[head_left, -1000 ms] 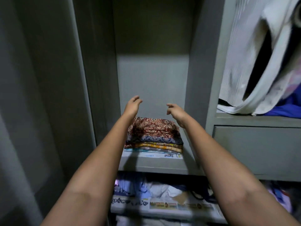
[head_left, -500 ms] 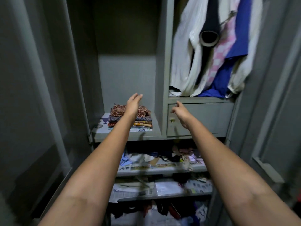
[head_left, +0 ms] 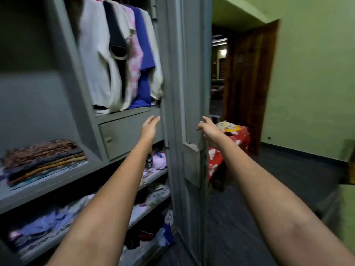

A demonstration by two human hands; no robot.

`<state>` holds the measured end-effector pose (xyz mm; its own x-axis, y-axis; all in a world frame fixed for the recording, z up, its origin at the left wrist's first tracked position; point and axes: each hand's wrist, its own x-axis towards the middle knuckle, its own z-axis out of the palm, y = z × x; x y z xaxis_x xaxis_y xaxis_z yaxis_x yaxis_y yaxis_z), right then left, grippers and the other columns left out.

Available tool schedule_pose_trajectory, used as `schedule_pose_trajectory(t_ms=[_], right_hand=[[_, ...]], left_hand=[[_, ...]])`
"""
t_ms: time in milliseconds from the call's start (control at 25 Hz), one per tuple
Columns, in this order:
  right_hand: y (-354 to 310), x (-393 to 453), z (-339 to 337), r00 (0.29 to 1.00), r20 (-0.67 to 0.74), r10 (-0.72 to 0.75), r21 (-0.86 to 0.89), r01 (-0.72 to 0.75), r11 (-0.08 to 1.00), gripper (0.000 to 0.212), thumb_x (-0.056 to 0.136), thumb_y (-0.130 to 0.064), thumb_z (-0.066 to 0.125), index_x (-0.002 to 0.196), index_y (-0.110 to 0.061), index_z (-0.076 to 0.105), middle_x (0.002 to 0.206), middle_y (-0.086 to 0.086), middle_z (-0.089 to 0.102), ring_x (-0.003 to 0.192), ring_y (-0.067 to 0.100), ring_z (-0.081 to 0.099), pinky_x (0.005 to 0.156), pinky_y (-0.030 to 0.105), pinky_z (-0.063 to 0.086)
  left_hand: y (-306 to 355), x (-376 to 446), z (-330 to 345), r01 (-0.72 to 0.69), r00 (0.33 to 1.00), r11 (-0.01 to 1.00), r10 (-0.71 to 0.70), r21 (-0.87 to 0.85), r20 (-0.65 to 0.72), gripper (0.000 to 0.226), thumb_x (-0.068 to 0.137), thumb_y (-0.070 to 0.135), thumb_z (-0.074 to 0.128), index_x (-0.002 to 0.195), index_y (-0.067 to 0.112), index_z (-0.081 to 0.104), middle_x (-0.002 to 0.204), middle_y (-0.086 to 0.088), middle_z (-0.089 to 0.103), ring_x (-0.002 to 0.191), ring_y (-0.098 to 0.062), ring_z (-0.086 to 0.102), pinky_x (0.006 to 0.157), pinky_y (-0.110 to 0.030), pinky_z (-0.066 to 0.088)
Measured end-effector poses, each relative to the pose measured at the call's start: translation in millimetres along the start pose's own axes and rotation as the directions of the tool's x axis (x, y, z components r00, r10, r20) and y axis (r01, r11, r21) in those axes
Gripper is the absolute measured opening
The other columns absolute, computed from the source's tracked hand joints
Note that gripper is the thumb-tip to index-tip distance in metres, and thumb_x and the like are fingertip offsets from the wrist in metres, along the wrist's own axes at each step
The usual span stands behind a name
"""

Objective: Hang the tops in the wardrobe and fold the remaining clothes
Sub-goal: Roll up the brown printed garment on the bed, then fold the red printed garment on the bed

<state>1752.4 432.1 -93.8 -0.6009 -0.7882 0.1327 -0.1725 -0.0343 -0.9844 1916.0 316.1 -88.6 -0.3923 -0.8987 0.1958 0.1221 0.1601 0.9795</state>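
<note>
Head view, taken facing the open grey wardrobe (head_left: 123,131). I see both bare arms stretched forward at about the same height. The left hand (head_left: 149,127) holds nothing; its fingers are straight and close together, pointing toward the wardrobe's right edge, in front of the closed drawer (head_left: 123,135). Whether the fingertips touch the drawer front I cannot tell. The right hand (head_left: 208,128) also holds nothing; its fingers are loosely extended and slightly spread, level with the edge of the open wardrobe door (head_left: 192,112). I cannot tell whether it touches the door.

The hanging tops (head_left: 119,54) fill the upper right compartment above the drawer: white, dark, pink-patterned and blue garments side by side, their hems reaching the compartment floor. The folded clothes (head_left: 42,158) lie as a neat stack on the shelf (head_left: 57,181) in the left compartment, patterned brown on top, with dark and orange layers beneath. Lower shelves carry loose, blurred garments (head_left: 38,225).

Beyond the door, a low red-patterned surface (head_left: 240,135) bears a few pale and yellow items, beside a green wall (head_left: 317,73) and an open wooden room door (head_left: 249,73).
</note>
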Motion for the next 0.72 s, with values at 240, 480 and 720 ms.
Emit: schedule_pose_trajectory(t_ms=[240,480,720], right_hand=[[8,-82,-149,0.949,-0.307,0.066,0.046,-0.054,0.997,0.057,0.099,-0.026,0.044,0.151,-0.014,0.024,0.145,0.004,0.039,0.126,0.021,0.045,0.097,0.029,0.037],[23,-114,-265,0.891,-0.441,0.104,0.011,-0.111,0.994,0.061,0.102,-0.045,0.028,0.151,-0.009,0.019,0.158,0.004,0.018,0.145,0.020,0.017,0.117,0.039,0.015],[52,-62,-367,0.858,-0.497,0.134,-0.007,-0.159,0.987,0.067,0.099,-0.056,0.022,0.152,-0.016,0.014,0.159,0.003,0.015,0.146,0.022,0.014,0.118,0.044,0.011]], left_hand=[[10,-57,145,0.046,0.949,0.997,-0.023,-0.068,0.315,0.043,0.101,0.022,0.042,0.141,0.010,0.042,0.124,0.000,0.055,0.106,-0.010,0.055,0.083,-0.016,0.043],[2,-83,268,0.102,0.855,0.990,-0.037,-0.098,0.518,0.047,0.101,0.031,0.041,0.144,0.011,0.038,0.148,-0.004,0.040,0.137,-0.023,0.036,0.105,-0.034,0.033],[-11,-50,395,0.102,0.814,0.989,-0.022,-0.104,0.580,0.052,0.103,0.037,0.033,0.147,0.011,0.032,0.152,-0.004,0.035,0.140,-0.024,0.030,0.112,-0.038,0.026]])
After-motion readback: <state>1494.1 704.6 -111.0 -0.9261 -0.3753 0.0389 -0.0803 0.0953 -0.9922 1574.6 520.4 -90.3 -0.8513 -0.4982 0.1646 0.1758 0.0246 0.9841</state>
